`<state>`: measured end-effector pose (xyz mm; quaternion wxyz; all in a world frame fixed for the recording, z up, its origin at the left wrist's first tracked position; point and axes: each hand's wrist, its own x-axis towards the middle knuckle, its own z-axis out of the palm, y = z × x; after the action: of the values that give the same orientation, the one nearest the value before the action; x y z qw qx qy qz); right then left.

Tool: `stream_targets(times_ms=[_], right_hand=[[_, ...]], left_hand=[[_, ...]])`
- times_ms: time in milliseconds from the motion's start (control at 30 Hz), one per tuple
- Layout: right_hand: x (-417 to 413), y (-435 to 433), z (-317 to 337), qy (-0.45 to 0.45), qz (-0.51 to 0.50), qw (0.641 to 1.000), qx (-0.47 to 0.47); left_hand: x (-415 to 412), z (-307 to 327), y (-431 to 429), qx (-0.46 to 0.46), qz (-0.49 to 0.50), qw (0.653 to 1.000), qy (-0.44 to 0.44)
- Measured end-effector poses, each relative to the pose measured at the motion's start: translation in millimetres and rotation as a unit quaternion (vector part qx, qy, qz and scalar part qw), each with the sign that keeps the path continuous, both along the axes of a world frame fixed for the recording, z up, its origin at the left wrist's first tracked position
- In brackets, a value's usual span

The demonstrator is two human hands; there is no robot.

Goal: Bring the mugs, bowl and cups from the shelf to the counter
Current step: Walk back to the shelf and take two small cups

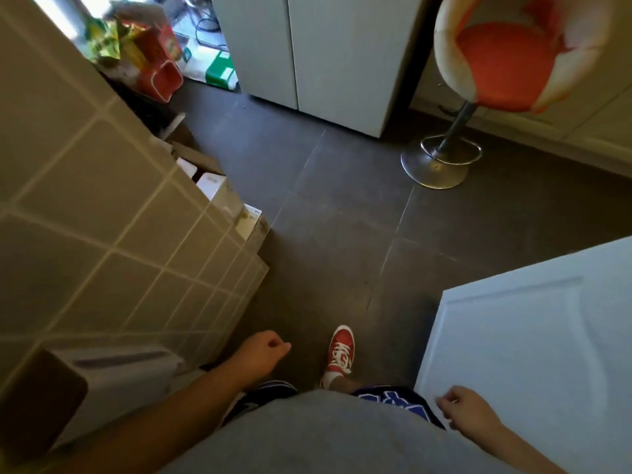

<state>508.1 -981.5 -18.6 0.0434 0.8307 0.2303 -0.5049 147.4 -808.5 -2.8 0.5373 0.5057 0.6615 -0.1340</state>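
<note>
No mug, bowl, cup or shelf shows in the head view. I look straight down at a dark tiled floor (342, 206). My left hand (261, 352) hangs low at the left with its fingers loosely curled and nothing in it. My right hand (463, 407) hangs at the lower right, also loosely curled and empty, in front of a white panelled door (533, 336). One foot in a red sneaker (339, 352) is set forward between the hands.
A beige tiled wall (85, 206) fills the left, with cardboard boxes (219, 193) along its foot and a white box (119, 374) low down. White cabinet doors (328, 59) stand ahead. An orange bar stool (502, 59) on a chrome base (434, 169) stands at the right.
</note>
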Motion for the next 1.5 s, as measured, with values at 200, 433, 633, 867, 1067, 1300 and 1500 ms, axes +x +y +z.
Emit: stream_targets(times_ms=[200, 433, 633, 867, 1067, 1300, 1500], right_hand=[[31.8, 146.1, 9.0, 0.020, 0.058, 0.997, 0.056], [39.5, 318.4, 0.8, 0.060, 0.118, 0.986, 0.100], [60.2, 425.6, 3.5, 0.051, 0.109, 0.987, 0.104], [114.4, 485.2, 18.4, -0.010, 0.042, 0.994, 0.098], [166.6, 535.7, 10.2, -0.027, 0.015, 0.999, 0.042], [218.9, 665.3, -2.9, -0.025, 0.058, 0.998, 0.014], [209.4, 829.9, 11.6, -0.002, 0.197, 0.980, 0.039]], left_hand=[[0.6, 7.9, 58.1, 0.002, 0.046, 0.998, 0.040], [-11.0, -8.6, 131.3, -0.035, 0.068, 0.994, 0.074], [12.6, -20.3, 246.8, -0.040, 0.081, 0.994, 0.061], [71.7, -2.6, 387.1, 0.011, 0.051, 0.997, 0.060], [130.8, -1.4, 501.7, 0.048, 0.019, 0.998, 0.031], [177.7, -5.3, 605.7, 0.078, 0.021, 0.996, 0.049], [155.8, 3.7, 636.5, 0.040, 0.135, 0.987, 0.072]])
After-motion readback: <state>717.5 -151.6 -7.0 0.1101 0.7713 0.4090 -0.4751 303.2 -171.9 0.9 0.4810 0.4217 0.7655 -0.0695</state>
